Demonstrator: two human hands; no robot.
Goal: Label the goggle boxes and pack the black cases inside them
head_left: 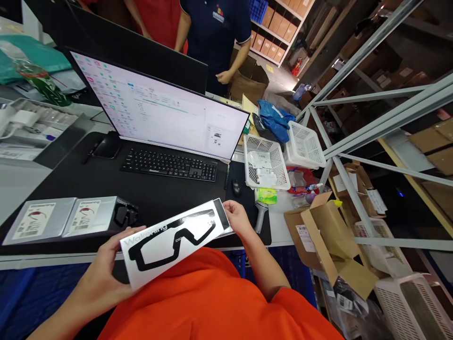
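A long white box (pixel 161 233) printed with a black glasses outline and the word "Wakening" is tilted in front of my body, above the desk's front edge. My left hand (pixel 108 267) grips its left end, thumb below and fingers behind. At the opposite end, my right hand (pixel 236 216) holds the right edge, where a dark strip shows; part of the fingers is hidden behind the box. To the left, two similar boxes with picture labels lie side by side on the black desk mat: one box (pixel 24 226) at the far left, another box (pixel 102 212) next to it.
A monitor (pixel 159 113) stands behind a keyboard (pixel 170 165), with a mouse (pixel 236 187) and barcode scanner (pixel 261 215) at right. Beyond are white baskets (pixel 247 160), an open carton (pixel 318 236) and a metal rack (pixel 354 208). People stand behind the monitor.
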